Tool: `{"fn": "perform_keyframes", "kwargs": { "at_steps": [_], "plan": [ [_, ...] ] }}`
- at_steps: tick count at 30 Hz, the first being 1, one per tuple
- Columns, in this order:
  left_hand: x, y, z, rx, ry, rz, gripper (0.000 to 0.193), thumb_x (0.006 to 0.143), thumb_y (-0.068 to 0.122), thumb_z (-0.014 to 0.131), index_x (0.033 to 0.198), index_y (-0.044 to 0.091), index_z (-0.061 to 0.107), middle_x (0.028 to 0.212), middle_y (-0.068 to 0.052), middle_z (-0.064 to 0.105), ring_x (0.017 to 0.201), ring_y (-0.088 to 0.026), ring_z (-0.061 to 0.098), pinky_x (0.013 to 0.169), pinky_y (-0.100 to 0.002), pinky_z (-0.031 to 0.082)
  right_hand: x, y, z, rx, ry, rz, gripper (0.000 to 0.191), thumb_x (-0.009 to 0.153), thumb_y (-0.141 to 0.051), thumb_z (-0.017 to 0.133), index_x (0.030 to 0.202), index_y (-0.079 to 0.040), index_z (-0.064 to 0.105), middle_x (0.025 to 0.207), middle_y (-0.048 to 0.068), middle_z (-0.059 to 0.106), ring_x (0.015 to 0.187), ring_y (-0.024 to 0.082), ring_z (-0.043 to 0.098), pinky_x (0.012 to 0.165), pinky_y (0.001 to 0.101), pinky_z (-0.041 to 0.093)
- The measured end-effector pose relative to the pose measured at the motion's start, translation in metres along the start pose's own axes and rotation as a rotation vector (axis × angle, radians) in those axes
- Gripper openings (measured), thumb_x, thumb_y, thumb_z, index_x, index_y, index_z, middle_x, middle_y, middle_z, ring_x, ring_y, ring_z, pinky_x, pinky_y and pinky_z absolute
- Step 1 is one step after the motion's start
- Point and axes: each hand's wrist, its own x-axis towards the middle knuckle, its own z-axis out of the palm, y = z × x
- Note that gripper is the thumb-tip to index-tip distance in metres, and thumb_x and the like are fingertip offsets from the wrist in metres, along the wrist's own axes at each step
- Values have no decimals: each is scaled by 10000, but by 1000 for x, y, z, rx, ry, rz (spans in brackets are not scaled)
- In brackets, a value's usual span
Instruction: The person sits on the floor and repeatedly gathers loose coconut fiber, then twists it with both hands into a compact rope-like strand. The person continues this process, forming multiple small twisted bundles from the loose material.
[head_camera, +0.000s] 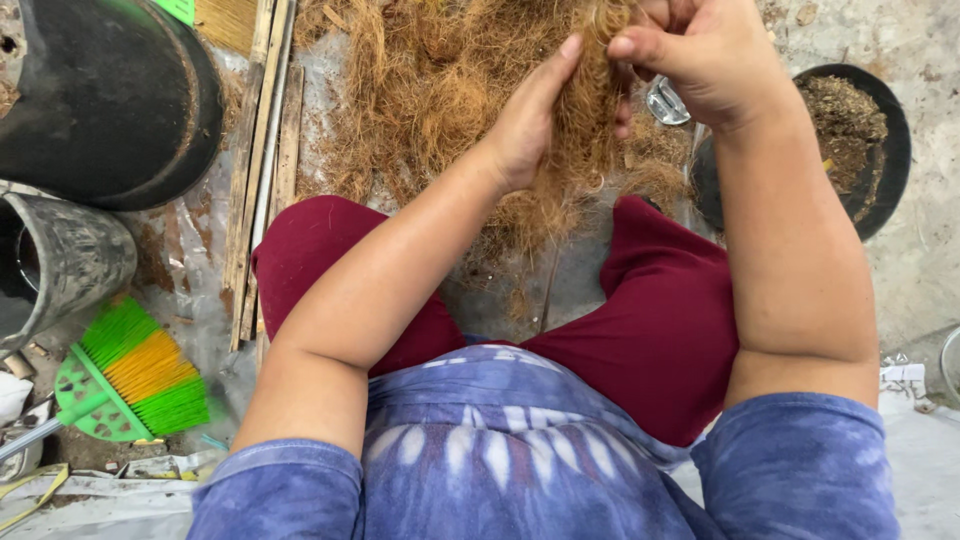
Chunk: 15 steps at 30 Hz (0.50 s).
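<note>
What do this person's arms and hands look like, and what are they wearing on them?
Both hands, the left hand and the right hand, are bare: no gloves, rings or watch show. The forearms are uncovered too. Short sleeves of a blue-purple tie-dye shirt with white streaks end above the elbows.

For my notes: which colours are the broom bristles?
Green and orange bristles, seen best in the head view.

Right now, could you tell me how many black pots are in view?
3. One large black pot lies overturned at top left, a second pot lies on its side just below it, and a third pot, holding soil, sits at right. Others may lie outside the frame.
</note>
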Motion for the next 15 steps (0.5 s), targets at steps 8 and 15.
{"fn": "perform_keyframes", "kwargs": {
  "at_steps": [8, 15],
  "plan": [
    [-6, -11, 1, 284, -8, 176, 572, 1088, 502, 451, 1435, 48, 425, 1181, -159, 681, 1058, -249, 724, 971, -432, 640, 3, -11, 30, -250, 163, -189, 435, 1121, -224, 821, 798, -55, 584, 631, -17, 523, 540, 80, 491, 504, 250, 366],
    [-5, -35, 1, 449, 216, 391, 467, 1144, 422, 436, 1384, 29, 515, 1234, -123, 647, 1174, -204, 640, 1028, -369, 566, -4, -27, 43, -768, 252, -212, 443, 1102, -222, 821, 808, -9, 569, 633, 9, 514, 602, 110, 468, 556, 303, 348]
  ]
}}
